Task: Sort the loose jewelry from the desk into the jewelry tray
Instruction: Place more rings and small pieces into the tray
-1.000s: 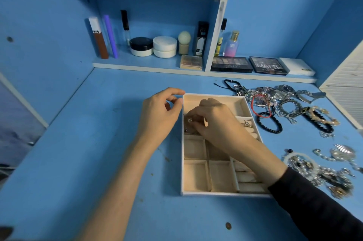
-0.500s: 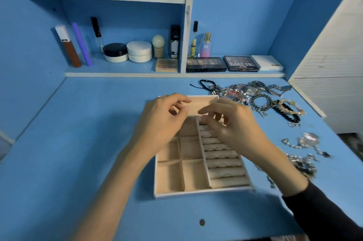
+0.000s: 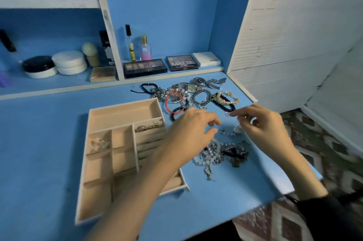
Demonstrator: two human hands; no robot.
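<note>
Loose jewelry on desk (image 3: 49, 152), all right of tray (image 3: 117, 111): bracelets and watches (image 3: 198, 93) just past tray's far right corner, tangled chain-and-bead heap (image 3: 225, 152) beside tray's right wall. Left hand (image 3: 194, 128) over gap right of tray, fingers half curled, empty. Right hand (image 3: 263, 128) further right, thumb and forefinger pinched narrow on something small and silvery; blurred, cannot tell what. Tray holds few pieces in upper left cell and top ring slot. Likely light, limp, slippery, snag-prone. Best pinched one strand at clasp or free end, lifted slowly to shed tangles; rigid bangles taken by rim.
</note>
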